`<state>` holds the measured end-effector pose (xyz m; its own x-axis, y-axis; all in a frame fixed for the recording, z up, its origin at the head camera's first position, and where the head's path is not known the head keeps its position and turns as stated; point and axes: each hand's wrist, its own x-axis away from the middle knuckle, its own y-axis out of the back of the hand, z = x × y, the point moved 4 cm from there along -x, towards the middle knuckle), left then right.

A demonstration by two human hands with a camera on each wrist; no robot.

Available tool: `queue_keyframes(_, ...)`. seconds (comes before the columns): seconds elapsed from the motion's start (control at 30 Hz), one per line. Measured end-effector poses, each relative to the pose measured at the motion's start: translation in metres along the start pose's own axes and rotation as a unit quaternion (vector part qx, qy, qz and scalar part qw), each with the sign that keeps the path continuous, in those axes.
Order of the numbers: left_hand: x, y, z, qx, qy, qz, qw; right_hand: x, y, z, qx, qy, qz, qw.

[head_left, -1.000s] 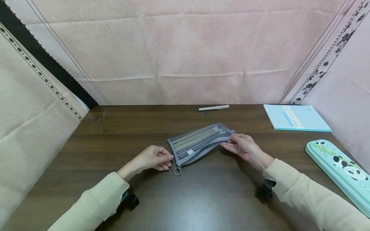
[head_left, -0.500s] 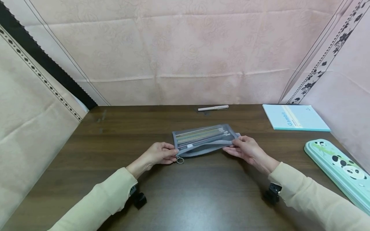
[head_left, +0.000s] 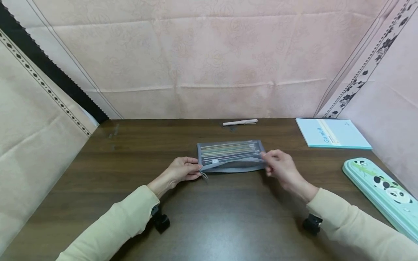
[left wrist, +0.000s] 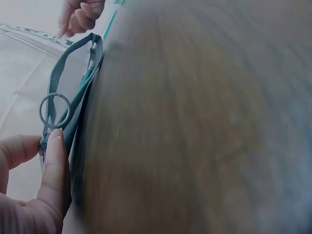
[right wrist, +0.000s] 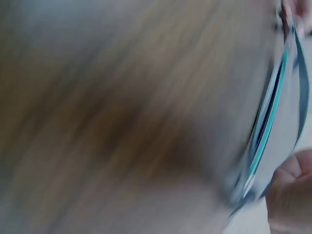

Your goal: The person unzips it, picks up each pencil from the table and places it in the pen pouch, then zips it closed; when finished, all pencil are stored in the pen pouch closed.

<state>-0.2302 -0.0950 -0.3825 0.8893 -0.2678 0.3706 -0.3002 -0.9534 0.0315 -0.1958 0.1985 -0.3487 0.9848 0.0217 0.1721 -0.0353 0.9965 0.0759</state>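
A grey-blue see-through pencil pouch (head_left: 230, 154) lies on the table, its near edge gaping along the zipper. Slim pencil-like sticks (head_left: 228, 149) show through its top. My left hand (head_left: 180, 170) pinches the near left corner, where a ring pull (left wrist: 54, 111) hangs from the zipper end. At the right end, my right hand (head_left: 281, 168) has loosely curled fingers close to the corner. The left wrist view shows this hand (left wrist: 82, 17) apart from the pouch with nothing visible in it. Blur in the right wrist view hides its fingertips.
A white pen (head_left: 240, 122) lies at the table's back edge. At the back right is a light blue notebook (head_left: 334, 133), with a mint panda case (head_left: 382, 192) in front of it. Cloth (head_left: 209, 65) hangs behind the table.
My left hand has come to the pouch and taken hold of its left corner. The pouch has turned to lie straighter. My right hand, earlier holding the right end, has loosened from it.
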Motion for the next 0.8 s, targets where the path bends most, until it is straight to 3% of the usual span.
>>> queue_keyframes(0.1,0.000,-0.003,-0.002,-0.006,-0.003,0.004,1.0000,0.003,-0.035,0.001,0.068,0.043,0.066,0.995)
queue_keyframes(0.23,-0.001,-0.009,-0.004,-0.009,-0.004,0.010,0.9999,0.005,-0.080,0.001,0.160,0.106,0.153,0.969)
queue_keyframes(0.37,-0.002,-0.014,-0.005,0.000,0.001,0.007,1.0000,0.004,-0.108,0.004,0.221,0.146,0.188,0.946)
queue_keyframes(0.5,-0.002,-0.016,-0.005,0.006,0.001,0.007,1.0000,0.003,-0.120,0.008,0.269,0.167,0.196,0.928)
queue_keyframes(0.63,0.000,-0.018,-0.005,0.010,-0.001,0.010,0.9999,0.003,-0.123,0.010,0.289,0.168,0.186,0.924)
queue_keyframes(0.8,-0.001,-0.020,-0.006,0.029,-0.001,0.006,0.9996,0.003,-0.121,0.011,0.282,0.153,0.177,0.930)
